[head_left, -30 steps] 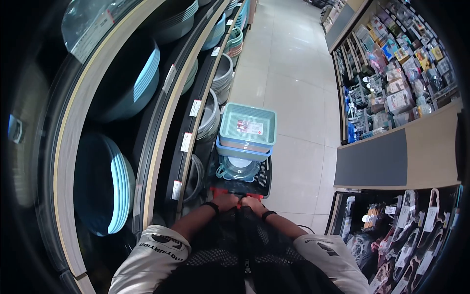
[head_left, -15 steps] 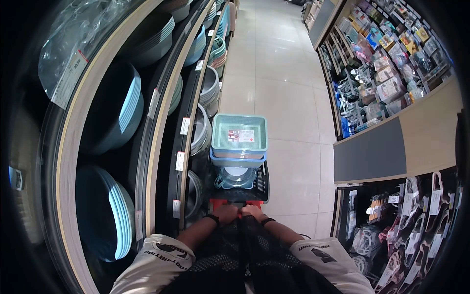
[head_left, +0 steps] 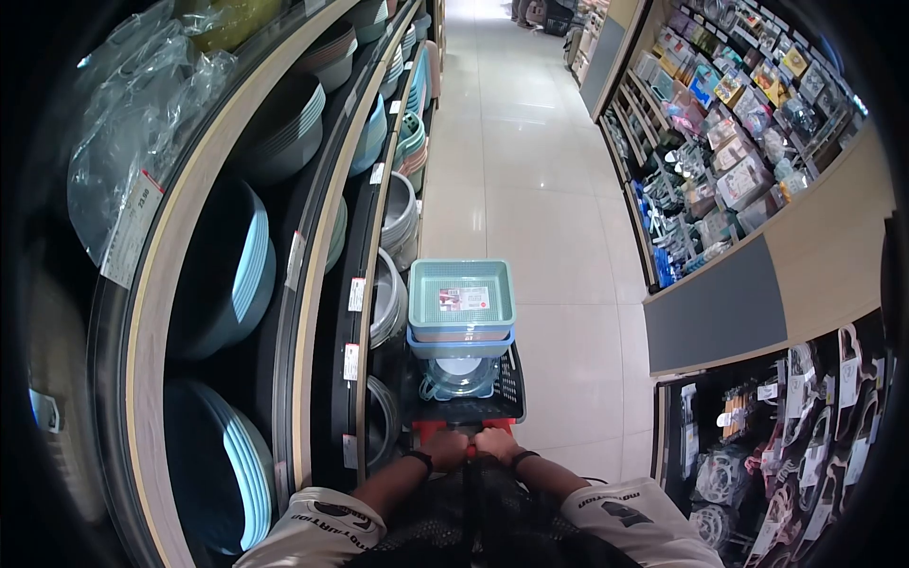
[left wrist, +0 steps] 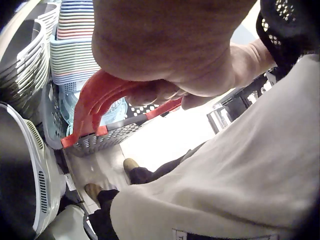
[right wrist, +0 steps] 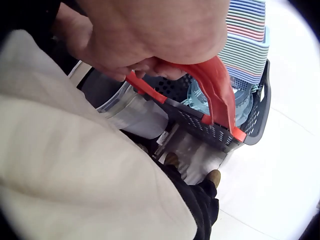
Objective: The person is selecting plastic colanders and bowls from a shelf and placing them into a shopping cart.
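Both hands, the left (head_left: 445,449) and the right (head_left: 495,443), meet side by side at the near end of a black basket (head_left: 512,383). In the left wrist view the fingers of the left hand (left wrist: 170,45) curl round the red handle (left wrist: 96,100). The right hand (right wrist: 155,35) grips the red handle (right wrist: 218,92) from above in the right wrist view. Stacked trays, a green one (head_left: 461,281) with a label on top and blue-rimmed ones (head_left: 464,346) below, stand in the basket. Nearer the hands lies a clear bluish container (head_left: 462,379).
Shelves (head_left: 298,312) along the left hold stacked basins (head_left: 222,454) and grey buckets (head_left: 386,293). Tiled floor (head_left: 559,237) runs ahead. On the right are a shelf with packaged goods (head_left: 739,170), a grey-and-wood panel (head_left: 715,312) and hanging hangers (head_left: 805,454).
The hands, basket and trays sit lower in the head view. More of the far aisle shows at the top, including a person's legs and a dark basket. Both hands keep hold of the handle.
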Demonstrator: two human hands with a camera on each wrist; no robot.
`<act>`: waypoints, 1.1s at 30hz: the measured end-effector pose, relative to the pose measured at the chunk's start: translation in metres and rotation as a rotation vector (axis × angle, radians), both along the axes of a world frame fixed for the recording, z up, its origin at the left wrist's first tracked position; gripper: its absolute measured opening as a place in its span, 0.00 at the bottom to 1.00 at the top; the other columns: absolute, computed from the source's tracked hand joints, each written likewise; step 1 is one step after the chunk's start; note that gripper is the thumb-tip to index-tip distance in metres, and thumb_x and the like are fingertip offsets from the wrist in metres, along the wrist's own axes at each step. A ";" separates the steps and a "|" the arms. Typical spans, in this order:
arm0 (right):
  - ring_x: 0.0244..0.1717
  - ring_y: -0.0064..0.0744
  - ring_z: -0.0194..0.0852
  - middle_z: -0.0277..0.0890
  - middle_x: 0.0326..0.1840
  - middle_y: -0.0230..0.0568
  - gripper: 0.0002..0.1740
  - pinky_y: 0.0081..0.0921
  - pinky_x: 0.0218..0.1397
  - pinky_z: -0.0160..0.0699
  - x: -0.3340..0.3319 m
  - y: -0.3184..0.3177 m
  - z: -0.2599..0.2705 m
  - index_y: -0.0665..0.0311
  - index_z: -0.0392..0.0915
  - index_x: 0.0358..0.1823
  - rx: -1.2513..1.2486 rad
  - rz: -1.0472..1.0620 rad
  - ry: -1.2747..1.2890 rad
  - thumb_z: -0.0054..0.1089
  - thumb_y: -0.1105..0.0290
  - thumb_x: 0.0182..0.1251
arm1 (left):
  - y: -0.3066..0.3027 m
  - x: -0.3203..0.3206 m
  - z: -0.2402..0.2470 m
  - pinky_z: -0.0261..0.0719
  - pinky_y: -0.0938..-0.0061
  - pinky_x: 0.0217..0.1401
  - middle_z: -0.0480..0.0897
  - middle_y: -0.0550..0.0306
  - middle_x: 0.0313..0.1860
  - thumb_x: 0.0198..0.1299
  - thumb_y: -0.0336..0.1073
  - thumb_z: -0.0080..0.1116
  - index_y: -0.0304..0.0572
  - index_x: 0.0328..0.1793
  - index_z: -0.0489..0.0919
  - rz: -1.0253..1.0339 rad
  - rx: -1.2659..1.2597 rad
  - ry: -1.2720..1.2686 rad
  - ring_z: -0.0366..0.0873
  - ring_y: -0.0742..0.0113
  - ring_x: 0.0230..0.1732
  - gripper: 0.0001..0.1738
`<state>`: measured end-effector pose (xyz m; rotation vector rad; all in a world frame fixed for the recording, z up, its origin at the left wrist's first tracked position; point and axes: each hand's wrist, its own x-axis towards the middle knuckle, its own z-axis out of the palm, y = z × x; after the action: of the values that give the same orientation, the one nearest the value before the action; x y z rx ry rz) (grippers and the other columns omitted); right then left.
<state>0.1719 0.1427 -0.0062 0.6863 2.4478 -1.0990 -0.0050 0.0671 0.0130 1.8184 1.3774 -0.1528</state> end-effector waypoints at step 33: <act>0.46 0.56 0.88 0.87 0.42 0.56 0.18 0.48 0.56 0.86 -0.035 0.048 0.023 0.56 0.90 0.41 0.118 -0.089 -0.131 0.64 0.55 0.55 | 0.056 -0.024 0.009 0.86 0.51 0.48 0.88 0.37 0.37 0.47 0.42 0.65 0.35 0.36 0.87 0.054 0.073 -0.009 0.88 0.41 0.41 0.17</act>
<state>0.1366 0.1902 0.0168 0.8822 2.4040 -0.9158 -0.0290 0.1229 0.0218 1.8373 1.4417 -0.0668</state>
